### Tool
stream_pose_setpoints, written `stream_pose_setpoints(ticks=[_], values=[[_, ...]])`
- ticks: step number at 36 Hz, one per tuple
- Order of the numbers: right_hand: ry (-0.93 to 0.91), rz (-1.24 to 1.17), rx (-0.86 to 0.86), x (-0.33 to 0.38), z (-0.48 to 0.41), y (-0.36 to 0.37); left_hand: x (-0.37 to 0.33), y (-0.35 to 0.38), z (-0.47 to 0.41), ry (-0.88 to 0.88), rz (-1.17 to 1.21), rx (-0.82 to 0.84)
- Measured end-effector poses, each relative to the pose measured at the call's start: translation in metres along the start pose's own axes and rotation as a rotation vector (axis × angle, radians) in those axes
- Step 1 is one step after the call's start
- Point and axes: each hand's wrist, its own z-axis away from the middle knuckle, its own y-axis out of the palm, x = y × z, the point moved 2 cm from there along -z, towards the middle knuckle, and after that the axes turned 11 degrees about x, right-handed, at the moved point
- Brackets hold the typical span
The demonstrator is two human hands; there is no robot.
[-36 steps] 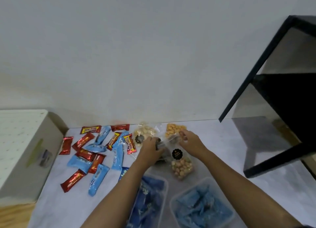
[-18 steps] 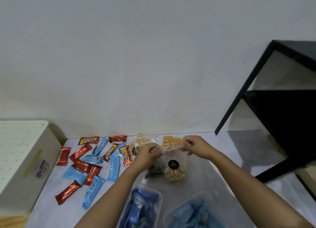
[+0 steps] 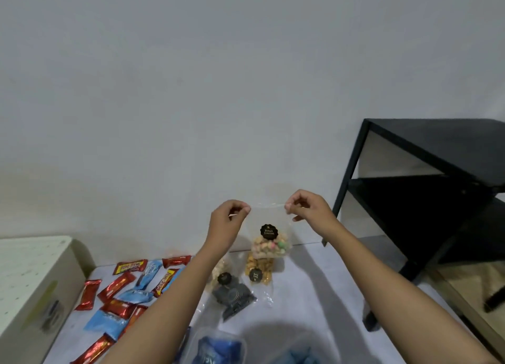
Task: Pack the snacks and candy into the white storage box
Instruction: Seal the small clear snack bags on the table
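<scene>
A clear bag of coloured biscuits (image 3: 270, 243) with a round black label hangs in the air above the table. My left hand (image 3: 228, 221) pinches its top left corner and my right hand (image 3: 306, 209) pinches the top right corner. Below it lie a bag of orange snacks (image 3: 259, 270), a bag of dark cookies (image 3: 233, 295) and a pale snack bag partly hidden by my left arm. Several red and blue candy wrappers (image 3: 120, 295) are scattered at the left. The white storage box (image 3: 32, 279) stands at the far left.
Two clear plastic tubs with blue packets (image 3: 218, 347) sit at the bottom edge, between my arms. A black metal shelf (image 3: 426, 199) stands at the right. A plain wall runs behind the table (image 3: 314, 295).
Both hands have raised the biscuit bag off the table and pulled its top edge taut. The view has tilted up, so the tubs slid toward the bottom edge.
</scene>
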Motion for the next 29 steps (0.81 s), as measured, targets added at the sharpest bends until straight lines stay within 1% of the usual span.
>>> stream_pose_setpoints(ticks=[3, 12, 18, 21, 29], values=[[-0.034, -0.001, -0.01, 0.005, 0.001, 0.0, -0.009, -0.002, -0.002, 0.035, -0.011, 0.021], [-0.074, 0.022, -0.031, 0.012, 0.007, -0.003, -0.023, 0.002, -0.003, 0.068, -0.042, 0.055], [-0.084, 0.15, 0.073, 0.019, 0.006, 0.001, -0.028, -0.002, -0.008, 0.073, -0.059, 0.087], [-0.08, 0.191, 0.061, 0.02, 0.003, 0.001, -0.031, -0.003, -0.01, 0.075, -0.056, 0.093], [-0.085, 0.177, 0.044, 0.017, 0.001, 0.004, -0.033, -0.003, -0.009, 0.073, -0.083, 0.088]])
